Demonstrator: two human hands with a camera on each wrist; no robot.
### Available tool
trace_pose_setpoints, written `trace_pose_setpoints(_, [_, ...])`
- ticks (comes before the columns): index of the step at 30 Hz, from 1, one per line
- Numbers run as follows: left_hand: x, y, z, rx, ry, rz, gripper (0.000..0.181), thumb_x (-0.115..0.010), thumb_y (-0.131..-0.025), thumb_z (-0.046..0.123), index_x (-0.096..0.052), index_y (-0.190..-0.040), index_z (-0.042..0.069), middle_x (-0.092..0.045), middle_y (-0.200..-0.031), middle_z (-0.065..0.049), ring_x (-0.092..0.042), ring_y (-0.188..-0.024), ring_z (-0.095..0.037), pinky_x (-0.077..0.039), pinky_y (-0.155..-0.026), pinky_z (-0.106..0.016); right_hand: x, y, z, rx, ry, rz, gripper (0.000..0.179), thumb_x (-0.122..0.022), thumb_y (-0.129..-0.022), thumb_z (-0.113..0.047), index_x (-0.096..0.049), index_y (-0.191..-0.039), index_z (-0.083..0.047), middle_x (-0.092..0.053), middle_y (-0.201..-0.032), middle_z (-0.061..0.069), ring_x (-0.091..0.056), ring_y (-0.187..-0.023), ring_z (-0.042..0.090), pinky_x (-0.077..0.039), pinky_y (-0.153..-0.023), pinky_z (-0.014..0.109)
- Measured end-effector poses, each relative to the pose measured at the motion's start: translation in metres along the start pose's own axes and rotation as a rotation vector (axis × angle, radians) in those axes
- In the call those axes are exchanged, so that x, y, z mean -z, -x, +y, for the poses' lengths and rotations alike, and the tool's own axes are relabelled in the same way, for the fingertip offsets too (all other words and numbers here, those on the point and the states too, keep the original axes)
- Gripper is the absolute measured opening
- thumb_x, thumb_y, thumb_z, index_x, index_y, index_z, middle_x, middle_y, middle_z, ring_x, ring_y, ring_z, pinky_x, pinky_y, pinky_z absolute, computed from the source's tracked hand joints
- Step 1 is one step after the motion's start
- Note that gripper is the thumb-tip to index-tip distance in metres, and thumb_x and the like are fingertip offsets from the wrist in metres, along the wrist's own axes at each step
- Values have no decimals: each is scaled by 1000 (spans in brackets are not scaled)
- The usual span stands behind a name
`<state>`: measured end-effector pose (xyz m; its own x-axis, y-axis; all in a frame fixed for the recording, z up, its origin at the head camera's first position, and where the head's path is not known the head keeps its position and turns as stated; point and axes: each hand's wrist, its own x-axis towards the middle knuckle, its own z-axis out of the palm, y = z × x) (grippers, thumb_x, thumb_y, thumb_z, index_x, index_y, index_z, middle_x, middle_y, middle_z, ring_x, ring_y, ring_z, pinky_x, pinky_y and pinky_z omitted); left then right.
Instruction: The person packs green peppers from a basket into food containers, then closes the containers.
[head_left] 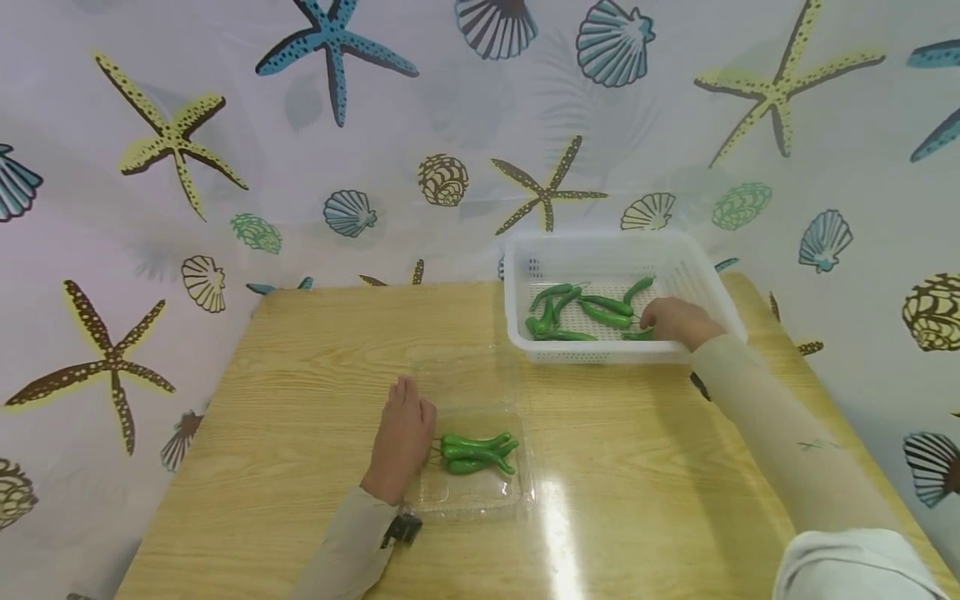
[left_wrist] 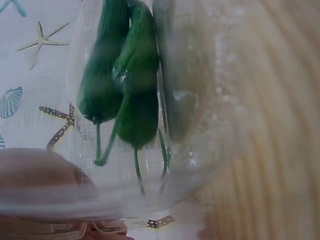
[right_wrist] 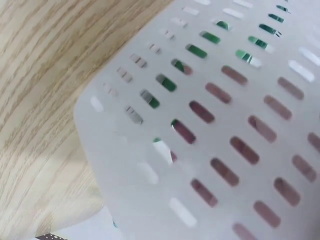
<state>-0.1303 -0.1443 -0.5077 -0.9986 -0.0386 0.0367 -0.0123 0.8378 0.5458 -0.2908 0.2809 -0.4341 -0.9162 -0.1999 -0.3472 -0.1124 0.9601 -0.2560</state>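
Several green chili peppers [head_left: 476,454] lie side by side in a clear plastic clamshell box [head_left: 480,496], stems to the left. My left hand [head_left: 402,437] rests at the box's left edge with fingers extended; in the left wrist view, peppers [left_wrist: 137,100] show through the clear plastic. Inside a white perforated basket [head_left: 607,354], my right hand [head_left: 678,321] reaches down among more green chili peppers [head_left: 603,312]. One pepper [head_left: 636,336] is partly hidden under its fingers; I cannot tell whether they grip it. The basket's slotted wall [right_wrist: 140,165] covers most of the right wrist view.
The box's transparent lid [head_left: 465,379] lies folded back toward the far side of the wooden table [head_left: 322,350]. The basket stands at the table's back right, close to a curtain [head_left: 420,100] printed with starfish and shells.
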Motion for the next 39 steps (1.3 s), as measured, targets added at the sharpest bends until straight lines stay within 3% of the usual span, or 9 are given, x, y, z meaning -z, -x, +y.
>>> trace_pose_setpoints(11, [-1,1,0,9,-2,5,56,-27,-99,26,-24,-141,-11,-19,-148,-26,-16,-137,-37,-17,-109,-48,-6,-13,5,36,26,22,24,-63,-81,-5,-66,-105,-1,-62,-110,18,-55,-101,36,-44,-84,53])
trace_pose_setpoints(25, [1,2,4,-4,-13,26,55,-29,-99,25,-26,-140,-12,-22,-146,-27,-19,-136,-38,-18,-108,-49,-5,-14,4,16,-2,-3,26,-62,-84,-9,-65,-109,0,-62,-110,17,-55,-96,33,-43,-83,53])
trace_pose_setpoints(34, [1,2,4,-15,-21,34,55,-29,-99,24,-27,-140,-12,-23,-146,-28,-19,-136,-39,-20,-108,-50,-5,-15,4,-20,-10,43,30,-62,-84,-9,-64,-113,-2,-60,-115,18,-53,-103,35,-40,-89,55])
trace_pose_setpoints(39, [1,3,4,-2,-15,24,55,-28,-99,25,-26,-141,-11,-22,-147,-26,-18,-137,-37,-19,-109,-49,1,-11,4,34,8,80,31,-60,-87,-11,-62,-116,1,-57,-119,21,-50,-110,40,-39,-92,55])
